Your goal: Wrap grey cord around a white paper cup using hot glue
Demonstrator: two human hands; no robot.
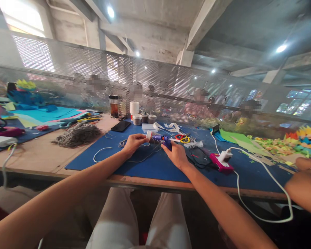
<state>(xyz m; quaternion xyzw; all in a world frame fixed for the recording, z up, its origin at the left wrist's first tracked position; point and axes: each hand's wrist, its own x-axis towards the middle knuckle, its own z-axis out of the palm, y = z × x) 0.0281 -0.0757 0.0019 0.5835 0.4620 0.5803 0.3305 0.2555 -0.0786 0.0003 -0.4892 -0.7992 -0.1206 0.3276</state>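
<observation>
My left hand [133, 144] pinches a small white round piece [148, 135] between thumb and fingers, above the blue mat [145, 171]. Closed around the grip of a blue-purple hot glue gun [166, 141] is my right hand [177, 155]. The gun's nozzle points left, close to the white piece; whether they touch I cannot tell. A white glue stick [175, 140] sticks out of the gun's back. Just behind lie scissors [185, 139] with red and yellow handles. Thin grey cord [145, 159] trails over the mat below both hands.
Several small tubs [137, 119], a jar of dark liquid [113, 105] and a black phone [121, 126] stand or lie at the back. A grey cord bundle [77, 134] lies left. To the right are a pink power strip [222, 162], a looping white cable [268, 167] and another person's arm [305, 188].
</observation>
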